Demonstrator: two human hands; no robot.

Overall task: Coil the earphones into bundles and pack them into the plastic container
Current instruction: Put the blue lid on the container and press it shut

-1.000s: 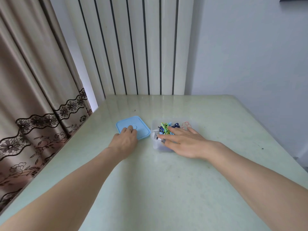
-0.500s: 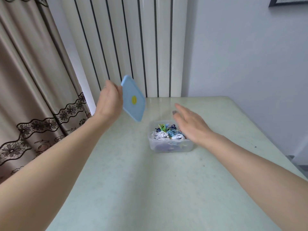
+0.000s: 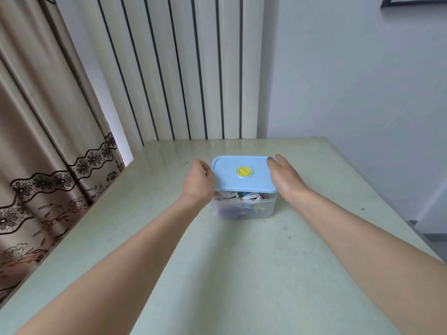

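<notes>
A clear plastic container [image 3: 244, 210] stands in the middle of the table, holding several coiled earphones [image 3: 244, 196] in white, blue and green. A light blue lid [image 3: 242, 174] with a yellow round valve lies over its top, with a gap showing at the near edge. My left hand [image 3: 199, 182] grips the lid's left edge. My right hand [image 3: 285, 176] rests with straight fingers against the lid's right edge.
The pale green table [image 3: 242, 262] carries only the container. A white ribbed radiator [image 3: 188, 68] stands behind the table's far edge. A brown curtain [image 3: 41, 141] hangs along the left, and a grey wall runs on the right.
My left hand picked the blue lid up from the table left of the container, lifted it and set it over the container. My right hand left the earphones and moved to the lid's right edge.
</notes>
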